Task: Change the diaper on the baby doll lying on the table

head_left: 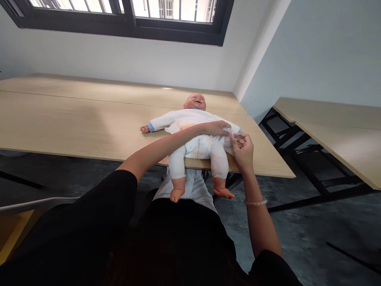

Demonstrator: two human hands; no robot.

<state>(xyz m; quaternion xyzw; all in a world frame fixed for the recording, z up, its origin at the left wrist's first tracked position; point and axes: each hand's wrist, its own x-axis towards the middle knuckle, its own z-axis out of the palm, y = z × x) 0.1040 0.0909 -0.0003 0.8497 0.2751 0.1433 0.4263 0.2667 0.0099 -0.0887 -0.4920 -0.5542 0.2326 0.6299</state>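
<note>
A baby doll [190, 135] in a white, stained romper lies on its back on the wooden table [74, 119], head away from me, legs hanging over the near edge. My left hand [218, 128] reaches across the doll's belly, fingers pressed on the cloth at its far side. My right hand [242, 149] is beside it, fingers pinched on the romper's sleeve edge near the doll's arm. A bead bracelet circles my right wrist.
A second wooden table [333, 127] stands to the right, with black metal frames [297, 155] on the dark floor between. White walls and a black-framed window [125, 20] are behind. A pale bar [35, 204] shows at lower left.
</note>
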